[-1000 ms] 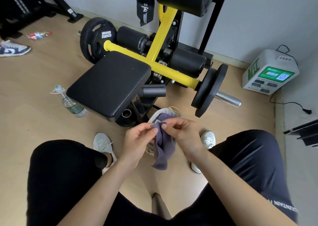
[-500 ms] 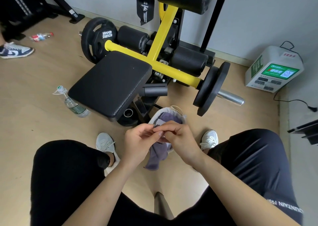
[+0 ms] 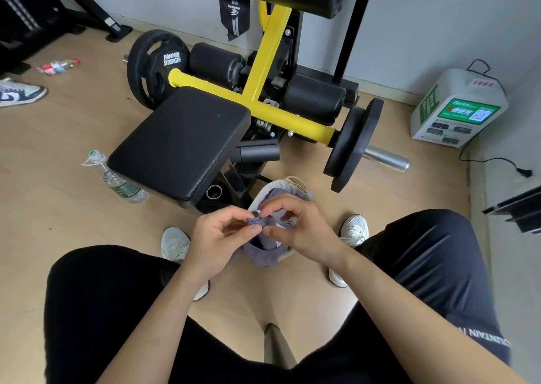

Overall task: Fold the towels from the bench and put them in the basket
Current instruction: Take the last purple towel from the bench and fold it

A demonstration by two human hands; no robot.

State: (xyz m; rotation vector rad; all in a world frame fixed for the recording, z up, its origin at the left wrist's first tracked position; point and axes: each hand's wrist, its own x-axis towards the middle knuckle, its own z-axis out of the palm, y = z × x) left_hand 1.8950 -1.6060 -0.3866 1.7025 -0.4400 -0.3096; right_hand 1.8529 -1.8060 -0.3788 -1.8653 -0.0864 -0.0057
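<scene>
Across the pale wooden floor stands a black gym machine with a yellow frame. Its flat padded bench is bare on top. A black weight plate marked HAMMER STRENGTH sits on the left end of the yellow bar, and two more plates sit on the right end, next to a bare steel sleeve. Two black roller pads lie behind the bar.

Nearer the camera, the person's thighs in black shorts spread to either side, with a white shoe planted by each knee. A white charging box with a green label stands against the wall at the right, its cable trailing over the floor.

Between the shoes, just in front of the bench's base, sits the small white fabric basket. Purple-grey cloth shows inside it, behind the hands. A purple-grey towel hangs over the basket, its bunched top edge raised and its lower part sagging across the basket's near rim.

Both hands meet above the basket. The left hand pinches the towel's top edge between thumb and fingertips, and the right hand pinches the same edge just beside it, fingers curled.

A clear water bottle lies on the floor by the bench's left corner. Farther left lie a red-labelled bottle and a blue-and-white sneaker.
</scene>
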